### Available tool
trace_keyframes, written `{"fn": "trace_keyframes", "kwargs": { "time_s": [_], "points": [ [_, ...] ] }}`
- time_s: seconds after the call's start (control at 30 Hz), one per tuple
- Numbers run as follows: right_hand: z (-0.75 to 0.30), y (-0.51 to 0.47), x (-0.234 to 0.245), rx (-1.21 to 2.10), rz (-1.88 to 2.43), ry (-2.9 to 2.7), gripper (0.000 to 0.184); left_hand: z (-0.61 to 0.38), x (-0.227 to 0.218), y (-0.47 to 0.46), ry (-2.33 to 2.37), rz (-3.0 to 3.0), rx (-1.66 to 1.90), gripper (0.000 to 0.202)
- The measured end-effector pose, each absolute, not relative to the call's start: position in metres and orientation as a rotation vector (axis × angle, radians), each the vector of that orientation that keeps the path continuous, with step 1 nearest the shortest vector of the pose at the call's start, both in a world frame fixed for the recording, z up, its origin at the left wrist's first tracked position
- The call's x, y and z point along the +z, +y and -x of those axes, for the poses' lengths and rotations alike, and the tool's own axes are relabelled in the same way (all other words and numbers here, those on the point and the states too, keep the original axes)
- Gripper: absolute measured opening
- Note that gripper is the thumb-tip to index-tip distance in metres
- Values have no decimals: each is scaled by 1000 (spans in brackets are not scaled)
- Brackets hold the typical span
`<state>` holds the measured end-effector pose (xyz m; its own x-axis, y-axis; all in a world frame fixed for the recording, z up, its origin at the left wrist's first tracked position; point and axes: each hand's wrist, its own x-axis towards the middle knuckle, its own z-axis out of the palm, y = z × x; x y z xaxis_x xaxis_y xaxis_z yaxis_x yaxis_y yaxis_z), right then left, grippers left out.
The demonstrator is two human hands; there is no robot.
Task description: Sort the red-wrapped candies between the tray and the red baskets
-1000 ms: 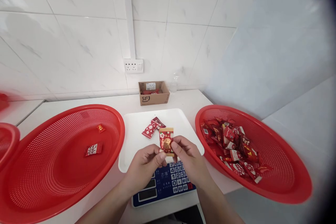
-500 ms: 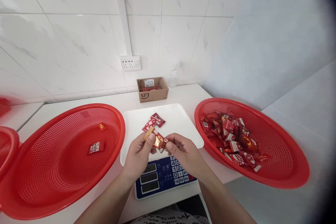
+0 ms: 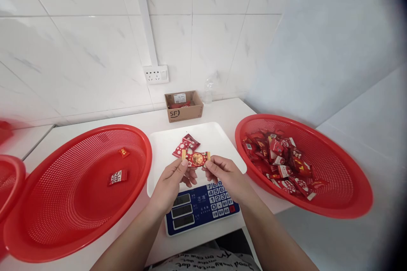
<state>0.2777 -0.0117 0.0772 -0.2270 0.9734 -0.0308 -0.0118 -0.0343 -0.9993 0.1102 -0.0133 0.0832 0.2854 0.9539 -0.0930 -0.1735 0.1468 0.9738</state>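
Note:
Between my two hands, a small red and gold wrapped candy is stretched out flat over the scale. My left hand pinches its left end, and my right hand pinches its right end. Just behind it, a few red candy packets lie on the white pan of the digital scale. The scale's blue keypad panel shows below my wrists, partly covered by my hands.
To the left stands a red mesh basket with two small packets in it. Another red basket, to the right, holds a heap of red packets. Behind the scale are a cardboard box and a clear plastic bottle by the wall.
The candy was tilted between my fingers; now it is level, its printed face showing and both ends held. My hands have moved slightly apart.

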Motion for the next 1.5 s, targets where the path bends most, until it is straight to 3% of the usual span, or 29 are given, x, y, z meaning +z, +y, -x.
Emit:
{"fn": "trace_keyframes", "kwargs": {
  "time_s": [0.57, 1.5],
  "points": [
    [-278, -10, 84, 1218, 1260, -1554, 27, -105, 76, -8, 972, -1229, 1030, 36],
    [-278, -9, 89, 1266, 1194, -1519, 34, -107, 79, -8, 916, -1142, 991, 37]
  ]
}}
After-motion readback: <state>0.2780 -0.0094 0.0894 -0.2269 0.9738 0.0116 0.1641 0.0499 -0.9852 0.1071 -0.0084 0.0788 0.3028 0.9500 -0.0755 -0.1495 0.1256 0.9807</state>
